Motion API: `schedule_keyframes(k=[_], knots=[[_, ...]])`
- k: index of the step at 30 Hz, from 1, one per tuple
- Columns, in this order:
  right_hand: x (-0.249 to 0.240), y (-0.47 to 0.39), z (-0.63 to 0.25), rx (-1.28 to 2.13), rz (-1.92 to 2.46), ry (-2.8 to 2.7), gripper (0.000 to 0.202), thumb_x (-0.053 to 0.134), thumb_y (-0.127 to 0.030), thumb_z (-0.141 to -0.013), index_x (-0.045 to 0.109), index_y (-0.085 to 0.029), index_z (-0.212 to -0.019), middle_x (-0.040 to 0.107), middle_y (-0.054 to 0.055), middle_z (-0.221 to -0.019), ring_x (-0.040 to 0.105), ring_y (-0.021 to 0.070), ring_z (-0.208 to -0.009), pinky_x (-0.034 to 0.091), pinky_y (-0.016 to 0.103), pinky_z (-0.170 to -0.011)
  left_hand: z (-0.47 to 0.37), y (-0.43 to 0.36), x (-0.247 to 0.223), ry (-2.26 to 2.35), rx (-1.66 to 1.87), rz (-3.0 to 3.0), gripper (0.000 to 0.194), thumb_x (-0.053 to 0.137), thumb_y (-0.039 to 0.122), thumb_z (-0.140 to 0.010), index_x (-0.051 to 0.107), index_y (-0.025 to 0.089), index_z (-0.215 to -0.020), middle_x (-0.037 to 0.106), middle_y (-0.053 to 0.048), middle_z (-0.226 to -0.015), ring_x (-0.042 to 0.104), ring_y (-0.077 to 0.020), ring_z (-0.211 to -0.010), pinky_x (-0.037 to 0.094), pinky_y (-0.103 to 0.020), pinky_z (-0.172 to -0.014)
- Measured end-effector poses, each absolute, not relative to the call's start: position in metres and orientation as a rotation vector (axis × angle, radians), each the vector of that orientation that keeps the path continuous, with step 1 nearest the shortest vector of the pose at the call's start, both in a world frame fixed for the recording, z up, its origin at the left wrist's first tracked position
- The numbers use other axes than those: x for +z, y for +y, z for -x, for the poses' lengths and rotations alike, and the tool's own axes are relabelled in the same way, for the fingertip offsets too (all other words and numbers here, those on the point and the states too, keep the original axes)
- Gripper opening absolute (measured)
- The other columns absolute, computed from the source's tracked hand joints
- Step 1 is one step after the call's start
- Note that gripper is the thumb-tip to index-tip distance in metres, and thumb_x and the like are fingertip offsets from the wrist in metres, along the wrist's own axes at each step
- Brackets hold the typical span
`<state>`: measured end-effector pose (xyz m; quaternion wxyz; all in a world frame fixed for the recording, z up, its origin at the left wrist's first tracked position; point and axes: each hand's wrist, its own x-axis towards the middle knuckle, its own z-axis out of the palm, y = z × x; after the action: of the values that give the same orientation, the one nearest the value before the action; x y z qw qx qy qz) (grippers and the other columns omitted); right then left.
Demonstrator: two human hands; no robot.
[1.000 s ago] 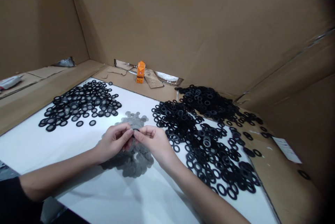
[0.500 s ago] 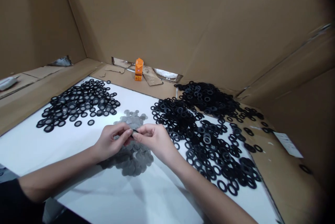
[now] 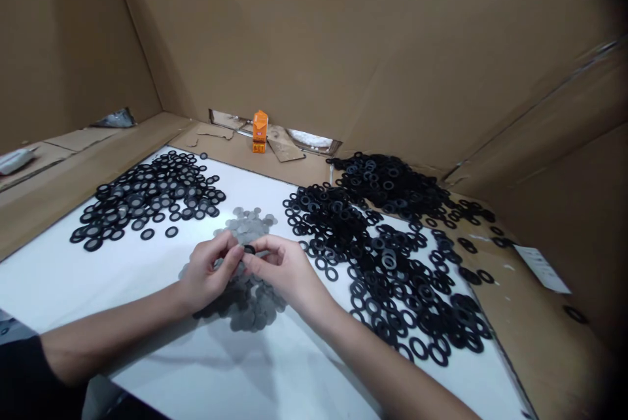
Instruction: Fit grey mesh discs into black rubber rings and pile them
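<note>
Between my two hands, above a pile of grey discs, is a small black ring. My right hand pinches it between thumb and fingertips. The fingers of my left hand are closed at the ring's left edge, and whether a disc is in them is too small to tell. Black rings with grey centres lie in a heap at the left of the white board. Open black rings are spread over its right side.
Another heap of black rings lies on cardboard behind the board. An orange carton stands at the back. A white paper label lies at the right. Tall cardboard walls surround the work surface.
Both hands have shifted slightly left. The black ring shows more clearly between the fingertips, and the left fingers have drawn back a little from the right ones.
</note>
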<state>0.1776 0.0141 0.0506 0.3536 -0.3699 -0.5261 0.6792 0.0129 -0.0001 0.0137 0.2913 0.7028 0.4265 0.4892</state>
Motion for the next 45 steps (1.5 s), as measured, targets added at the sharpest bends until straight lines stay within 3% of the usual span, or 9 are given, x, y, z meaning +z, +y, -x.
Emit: schedule_keyframes(k=[10, 16, 26, 35, 38, 42, 45], knots=[[0.051, 0.012, -0.176, 1.818, 0.939, -1.259, 0.02, 0.075, -0.033, -0.068, 0.068, -0.014, -0.067, 0.067, 0.002, -0.061, 0.063, 0.0148, -0.064, 0.046, 0.024, -0.063, -0.006, 0.007, 0.021, 0.958, 1.045, -1.742, 0.035, 0.042, 0.029, -0.094, 0.045, 0.017, -0.062, 0.05, 0.003, -0.052, 0.046, -0.0092, -0.047, 0.036, -0.021, -0.047], [0.052, 0.013, -0.175, 1.706, 0.93, -1.242, 0.015, 0.071, -0.027, -0.072, 0.07, -0.013, -0.066, 0.069, 0.002, -0.066, 0.062, 0.0137, -0.066, 0.046, 0.023, -0.065, -0.007, 0.007, 0.022, 1.027, 1.207, -1.845, 0.029, 0.043, 0.02, -0.092, 0.048, 0.017, -0.063, 0.056, 0.001, -0.058, 0.053, -0.0102, -0.053, 0.042, -0.02, -0.052], [0.043, 0.018, -0.173, 1.721, 0.976, -1.216, 0.014, 0.077, -0.028, -0.063, 0.071, -0.015, -0.067, 0.068, -0.001, -0.064, 0.061, 0.0128, -0.063, 0.045, 0.023, -0.063, 0.0, 0.008, 0.02, 1.119, 1.264, -2.315, 0.017, 0.044, 0.009, -0.087, 0.052, 0.017, -0.074, 0.063, 0.0, -0.066, 0.059, -0.0099, -0.058, 0.044, -0.017, -0.055], [0.039, 0.025, -0.188, 1.59, 1.202, -1.699, 0.015, 0.071, -0.028, -0.066, 0.07, -0.014, -0.067, 0.065, 0.0, -0.063, 0.057, 0.0133, -0.059, 0.04, 0.022, -0.052, 0.011, 0.021, 0.032, 1.039, 0.709, -2.352, 0.026, 0.037, 0.028, -0.093, 0.05, 0.017, -0.073, 0.055, 0.002, -0.061, 0.05, -0.0111, -0.055, 0.037, -0.021, -0.055], [0.05, 0.029, -0.195, 1.483, 1.201, -1.885, 0.013, 0.069, -0.028, -0.069, 0.07, -0.015, -0.07, 0.066, 0.001, -0.063, 0.058, 0.0144, -0.06, 0.039, 0.022, -0.052, 0.011, 0.023, 0.033, 0.996, 0.64, -2.352, 0.021, 0.042, 0.029, -0.092, 0.053, 0.017, -0.079, 0.056, 0.002, -0.063, 0.05, -0.0111, -0.056, 0.037, -0.021, -0.056], [0.057, 0.028, -0.201, 1.209, 1.21, -2.117, 0.007, 0.065, -0.023, -0.072, 0.07, -0.018, -0.071, 0.068, 0.001, -0.066, 0.061, 0.0161, -0.065, 0.038, 0.023, -0.055, 0.002, 0.019, 0.031, 0.981, 0.631, -2.216, 0.025, 0.04, 0.027, -0.092, 0.052, 0.018, -0.072, 0.054, 0.003, -0.058, 0.048, -0.0104, -0.053, 0.036, -0.02, -0.053], [0.053, 0.026, -0.2, 1.221, 1.2, -2.105, 0.009, 0.062, -0.023, -0.074, 0.07, -0.019, -0.074, 0.069, 0.001, -0.07, 0.061, 0.0163, -0.067, 0.039, 0.023, -0.056, -0.003, 0.016, 0.031, 0.973, 0.596, -2.053, 0.027, 0.037, 0.029, -0.094, 0.05, 0.018, -0.074, 0.057, 0.002, -0.06, 0.052, -0.0111, -0.055, 0.039, -0.02, -0.054]])
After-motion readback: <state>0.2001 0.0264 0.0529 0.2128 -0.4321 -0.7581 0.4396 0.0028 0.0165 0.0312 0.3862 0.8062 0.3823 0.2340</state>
